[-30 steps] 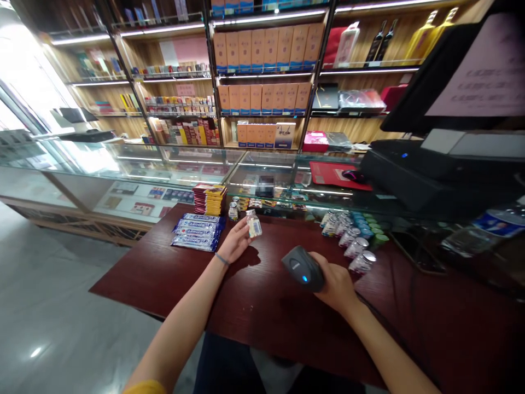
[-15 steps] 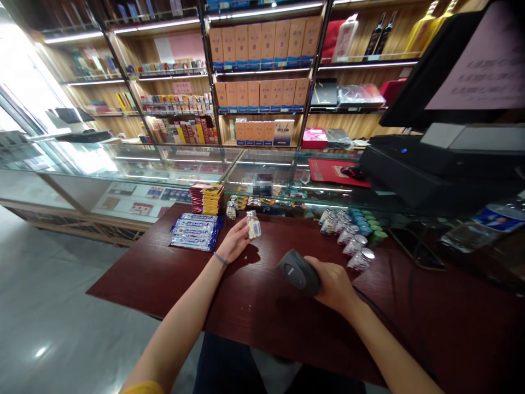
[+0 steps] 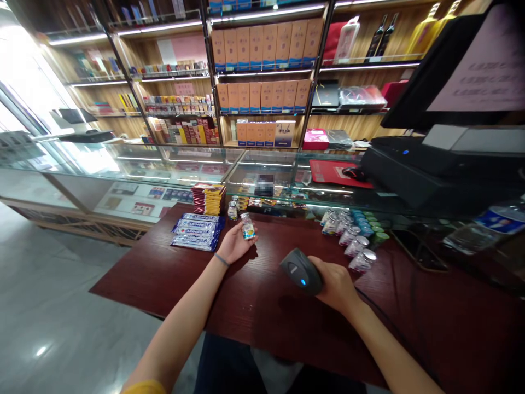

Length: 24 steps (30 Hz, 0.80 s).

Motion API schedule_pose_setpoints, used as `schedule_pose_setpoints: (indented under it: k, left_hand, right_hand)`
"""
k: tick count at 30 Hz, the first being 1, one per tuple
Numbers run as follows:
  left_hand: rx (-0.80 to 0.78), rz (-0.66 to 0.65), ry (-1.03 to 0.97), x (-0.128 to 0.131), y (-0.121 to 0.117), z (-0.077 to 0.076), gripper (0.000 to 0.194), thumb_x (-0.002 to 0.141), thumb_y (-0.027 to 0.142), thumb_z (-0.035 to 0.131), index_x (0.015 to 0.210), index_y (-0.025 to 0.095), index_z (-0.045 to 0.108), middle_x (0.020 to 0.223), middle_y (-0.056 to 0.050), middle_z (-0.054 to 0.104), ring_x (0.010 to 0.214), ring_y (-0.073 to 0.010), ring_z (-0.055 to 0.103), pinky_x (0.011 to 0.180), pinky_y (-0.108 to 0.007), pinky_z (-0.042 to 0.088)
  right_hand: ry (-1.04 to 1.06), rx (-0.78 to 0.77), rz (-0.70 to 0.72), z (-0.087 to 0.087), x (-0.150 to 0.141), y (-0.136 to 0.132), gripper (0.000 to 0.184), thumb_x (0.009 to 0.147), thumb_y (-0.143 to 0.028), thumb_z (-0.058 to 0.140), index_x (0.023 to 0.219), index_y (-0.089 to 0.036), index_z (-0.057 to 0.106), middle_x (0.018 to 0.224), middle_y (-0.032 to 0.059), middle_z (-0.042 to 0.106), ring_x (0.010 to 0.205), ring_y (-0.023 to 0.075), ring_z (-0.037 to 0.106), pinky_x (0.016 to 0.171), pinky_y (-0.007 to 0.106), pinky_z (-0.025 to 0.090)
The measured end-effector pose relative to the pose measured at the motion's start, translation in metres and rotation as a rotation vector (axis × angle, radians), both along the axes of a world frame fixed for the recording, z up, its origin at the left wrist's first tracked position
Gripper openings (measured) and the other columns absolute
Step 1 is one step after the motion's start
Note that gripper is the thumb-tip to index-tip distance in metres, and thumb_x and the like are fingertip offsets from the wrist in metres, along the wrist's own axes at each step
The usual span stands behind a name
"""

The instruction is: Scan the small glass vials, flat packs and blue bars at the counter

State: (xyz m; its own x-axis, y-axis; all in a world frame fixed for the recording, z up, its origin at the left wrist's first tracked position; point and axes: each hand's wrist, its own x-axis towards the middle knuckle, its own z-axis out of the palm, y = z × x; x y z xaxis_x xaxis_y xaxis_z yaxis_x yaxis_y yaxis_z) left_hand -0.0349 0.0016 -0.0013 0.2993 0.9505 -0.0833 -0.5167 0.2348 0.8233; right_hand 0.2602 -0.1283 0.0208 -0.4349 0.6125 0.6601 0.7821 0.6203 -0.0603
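head camera: from my remote seat i see the small bottle [image 3: 248, 230] held in the fingers of the left hand [image 3: 234, 245], over the desk [image 3: 262, 312], its capped end leaning away from me along its long axis. the right hand [image 3: 339, 284] has its fingers wrapped round the scanner [image 3: 301, 272], nose pointing left; the bottle lies beyond and left of that nose, clearly apart.

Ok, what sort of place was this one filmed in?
Most likely a shop, at its checkout: the right hand holds what looks like a barcode scanner, a glass display counter runs across the view, and lit shelves behind it carry rows of boxes.
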Motion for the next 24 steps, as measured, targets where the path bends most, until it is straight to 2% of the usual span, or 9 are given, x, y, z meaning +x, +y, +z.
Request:
schedule_pose_setpoints:
  k: [3,5,8,11,14,18,24]
  left_hand:
    - [0.051,0.032,0.046,0.001,0.002,-0.001,0.025,0.092,0.039,0.060,0.105,0.019,0.066,0.123,-0.012,0.067,0.115,-0.0263,0.064,0.105,-0.052,0.051]
    - [0.097,0.051,0.069,0.003,0.001,-0.002,0.025,0.089,0.037,0.066,0.109,0.021,0.065,0.123,-0.010,0.066,0.118,-0.0258,0.063,0.107,-0.052,0.050]
    - [0.127,0.050,0.051,0.006,-0.002,-0.003,0.036,0.082,0.032,0.077,0.114,0.022,0.064,0.120,-0.008,0.067,0.119,-0.0257,0.063,0.106,-0.051,0.050]
    - [0.141,0.053,0.080,0.009,-0.004,-0.004,0.048,0.077,0.031,0.083,0.119,0.021,0.063,0.119,-0.008,0.069,0.115,-0.0249,0.065,0.103,-0.046,0.051]
    - [0.236,0.116,0.216,0.015,-0.005,-0.006,0.057,0.074,0.032,0.084,0.126,0.020,0.063,0.124,-0.008,0.070,0.115,-0.0244,0.065,0.106,-0.043,0.049]
    - [0.374,0.152,0.406,0.029,-0.002,-0.009,0.057,0.072,0.031,0.083,0.126,0.019,0.065,0.125,-0.009,0.071,0.117,-0.0265,0.065,0.107,-0.043,0.048]
    - [0.436,0.047,0.392,0.070,0.002,-0.007,0.056,0.071,0.027,0.082,0.123,0.021,0.061,0.123,-0.010,0.071,0.116,-0.0265,0.067,0.102,-0.043,0.052]
  right_hand:
    - [0.005,-0.035,-0.030,-0.004,0.002,0.000,0.047,0.071,-0.019,0.051,0.118,-0.017,0.057,0.080,0.0054,0.075,0.062,0.0202,0.071,0.058,0.027,0.052]
    - [0.009,-0.074,-0.062,-0.006,0.003,0.001,0.048,0.070,-0.020,0.052,0.118,-0.018,0.059,0.079,0.0059,0.075,0.063,0.0208,0.071,0.060,0.028,0.053]
    - [0.018,-0.078,-0.090,-0.006,0.005,0.000,0.047,0.072,-0.020,0.052,0.118,-0.018,0.060,0.078,0.0059,0.074,0.063,0.0211,0.070,0.060,0.029,0.053]
    - [0.032,0.029,-0.068,-0.001,0.007,0.000,0.044,0.076,-0.019,0.050,0.119,-0.017,0.058,0.076,0.0044,0.073,0.060,0.0199,0.069,0.058,0.028,0.052]
    - [0.034,0.160,-0.080,0.004,0.012,0.000,0.039,0.081,-0.018,0.050,0.119,-0.015,0.057,0.078,0.0058,0.073,0.061,0.0200,0.069,0.058,0.029,0.052]
    - [0.041,0.271,-0.206,0.004,0.030,0.003,0.035,0.083,-0.019,0.051,0.118,-0.014,0.058,0.076,0.0056,0.073,0.061,0.0202,0.070,0.059,0.029,0.052]
    - [0.137,0.325,-0.400,0.000,0.064,0.001,0.040,0.083,-0.028,0.058,0.120,-0.013,0.059,0.084,0.0109,0.074,0.067,0.0243,0.072,0.064,0.033,0.057]
